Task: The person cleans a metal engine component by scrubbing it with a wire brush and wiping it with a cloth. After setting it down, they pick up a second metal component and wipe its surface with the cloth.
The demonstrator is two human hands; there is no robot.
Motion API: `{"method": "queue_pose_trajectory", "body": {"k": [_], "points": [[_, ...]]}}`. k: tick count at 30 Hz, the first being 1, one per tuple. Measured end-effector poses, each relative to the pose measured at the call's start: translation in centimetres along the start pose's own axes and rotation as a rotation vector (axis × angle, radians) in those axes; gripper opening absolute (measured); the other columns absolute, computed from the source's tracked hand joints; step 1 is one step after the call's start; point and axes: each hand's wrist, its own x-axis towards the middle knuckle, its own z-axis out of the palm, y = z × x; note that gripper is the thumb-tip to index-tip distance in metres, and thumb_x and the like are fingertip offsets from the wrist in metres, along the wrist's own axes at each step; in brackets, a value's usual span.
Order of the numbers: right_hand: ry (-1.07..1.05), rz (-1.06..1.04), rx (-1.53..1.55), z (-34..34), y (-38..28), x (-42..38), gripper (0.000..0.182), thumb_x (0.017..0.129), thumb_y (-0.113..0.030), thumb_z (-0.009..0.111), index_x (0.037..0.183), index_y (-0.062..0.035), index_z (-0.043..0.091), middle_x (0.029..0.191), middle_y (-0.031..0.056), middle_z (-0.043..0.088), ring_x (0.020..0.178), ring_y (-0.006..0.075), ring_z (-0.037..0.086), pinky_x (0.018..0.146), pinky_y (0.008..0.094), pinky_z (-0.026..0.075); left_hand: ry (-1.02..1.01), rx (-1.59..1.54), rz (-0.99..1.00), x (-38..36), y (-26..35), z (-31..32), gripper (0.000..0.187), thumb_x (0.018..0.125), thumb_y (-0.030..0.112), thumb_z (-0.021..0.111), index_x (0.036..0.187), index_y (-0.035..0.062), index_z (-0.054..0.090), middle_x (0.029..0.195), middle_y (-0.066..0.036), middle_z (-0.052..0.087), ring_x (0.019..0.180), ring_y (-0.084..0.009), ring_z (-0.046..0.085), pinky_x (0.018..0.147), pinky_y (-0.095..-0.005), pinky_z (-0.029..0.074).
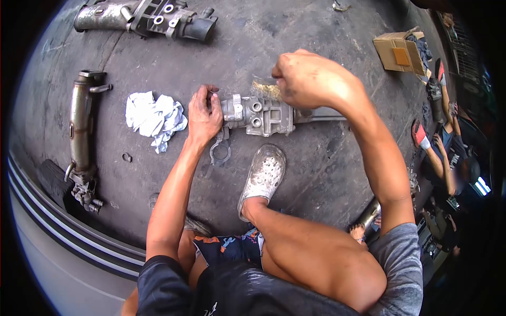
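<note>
A grey cast-metal engine part (pixel 276 117) lies on the floor in front of me, with a pipe-like length running off to its right. My left hand (pixel 204 117) grips its left end, fingers bent over the edge. Above its upper side, my right hand (pixel 303 79) is closed on what looks like a wire brush (pixel 266 89) with yellowish bristles, slightly blurred; the fist hides its handle. A flat metal ring clamp (pixel 220 152) sits just below the part's left end. To the left of my left hand is a crumpled white cloth (pixel 154 117).
Similar metal assemblies lie at the top left (pixel 158 21) and far left (pixel 81 124). A small ring (pixel 126 157) is on the floor. My clog (pixel 264 171) stands close below the part. At right are a cardboard box (pixel 399 52) and another person (pixel 448 152).
</note>
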Motion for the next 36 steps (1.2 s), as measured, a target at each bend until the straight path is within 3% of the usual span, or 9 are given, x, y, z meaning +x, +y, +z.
{"method": "queue_pose_trajectory", "body": {"k": [1,4,8,14,17,21,27,34,36], "points": [[0.133,-0.107,-0.012,0.0,0.6,-1.4,0.022,0.090,-0.012,0.064,0.104,0.0028,0.073,0.098,0.0209,0.074,0.103,0.0369,0.069,0.093,0.0453,0.054,-0.011,0.009,-0.003,-0.2,-0.1,-0.2,0.015,0.096,0.007,0.056,0.108,0.0003,0.062,0.090,-0.019,0.066,0.087,-0.0374,0.065,0.079,-0.0463,0.051],[0.026,-0.004,0.058,-3.2,-0.1,-4.1,0.020,0.088,-0.011,0.066,0.100,0.0024,0.074,0.089,0.0189,0.073,0.098,0.0363,0.070,0.091,0.0455,0.055,0.005,0.009,-0.007,-0.3,0.0,0.0,0.015,0.096,0.006,0.056,0.108,0.0002,0.062,0.089,-0.019,0.066,0.086,-0.0367,0.065,0.079,-0.0454,0.051],[-0.063,-0.104,-0.006,-1.9,0.5,-0.9,0.016,0.086,-0.009,0.066,0.096,0.0014,0.073,0.092,0.0191,0.073,0.098,0.0384,0.068,0.089,0.0466,0.055,-0.017,-0.035,-0.040,0.0,0.3,-0.1,0.014,0.096,0.004,0.057,0.108,0.0002,0.063,0.087,-0.018,0.065,0.080,-0.0347,0.064,0.075,-0.0440,0.051],[0.115,-0.177,0.052,-1.4,1.1,-3.0,0.013,0.084,-0.008,0.065,0.089,0.0015,0.072,0.089,0.0218,0.072,0.098,0.0392,0.068,0.087,0.0464,0.055,0.004,0.004,0.027,-0.1,0.1,0.0,0.013,0.096,0.004,0.056,0.107,-0.0007,0.062,0.086,-0.018,0.065,0.079,-0.0354,0.064,0.075,-0.0440,0.051],[-0.145,-0.083,0.003,-2.4,0.5,0.2,0.012,0.084,-0.007,0.065,0.089,-0.0001,0.073,0.090,0.0209,0.072,0.096,0.0396,0.068,0.087,0.0463,0.055,-0.045,-0.020,-0.102,0.1,0.8,-0.2,0.014,0.097,0.005,0.056,0.107,-0.0010,0.062,0.088,-0.019,0.066,0.082,-0.0368,0.066,0.076,-0.0439,0.052],[0.098,-0.250,0.026,-3.1,0.5,-4.1,0.012,0.080,-0.005,0.064,0.086,0.0014,0.072,0.087,0.0217,0.072,0.093,0.0413,0.068,0.083,0.0480,0.056,0.021,0.021,0.039,0.0,-0.1,0.0,0.014,0.097,0.004,0.055,0.107,-0.0012,0.063,0.090,-0.020,0.067,0.082,-0.0367,0.068,0.074,-0.0430,0.052],[-0.158,-0.154,-0.113,-4.0,-0.5,0.1,0.014,0.074,-0.005,0.066,0.086,0.0022,0.070,0.088,0.0237,0.071,0.095,0.0406,0.068,0.085,0.0465,0.056,-0.050,-0.006,-0.084,0.0,1.1,-0.4,0.014,0.097,0.004,0.055,0.107,-0.0014,0.062,0.092,-0.020,0.068,0.081,-0.0364,0.068,0.073,-0.0424,0.052],[-0.164,-0.125,-0.121,-1.1,-0.2,2.0,0.014,0.077,-0.006,0.068,0.088,0.0022,0.072,0.087,0.0212,0.073,0.099,0.0358,0.069,0.086,0.0439,0.057,-0.001,-0.006,0.006,-0.1,0.1,0.0,0.015,0.097,0.005,0.055,0.109,-0.0013,0.062,0.088,-0.017,0.066,0.079,-0.0303,0.064,0.073,-0.0404,0.051],[0.231,-0.343,-0.077,-1.0,1.6,0.1,0.013,0.074,-0.006,0.070,0.082,0.0035,0.073,0.083,0.0246,0.072,0.087,0.0358,0.073,0.077,0.0434,0.059,0.011,0.068,0.080,-0.2,-0.7,0.0,0.015,0.099,0.006,0.055,0.110,-0.0013,0.063,0.085,-0.013,0.065,0.075,-0.0208,0.062,0.069,-0.0352,0.050]]}}
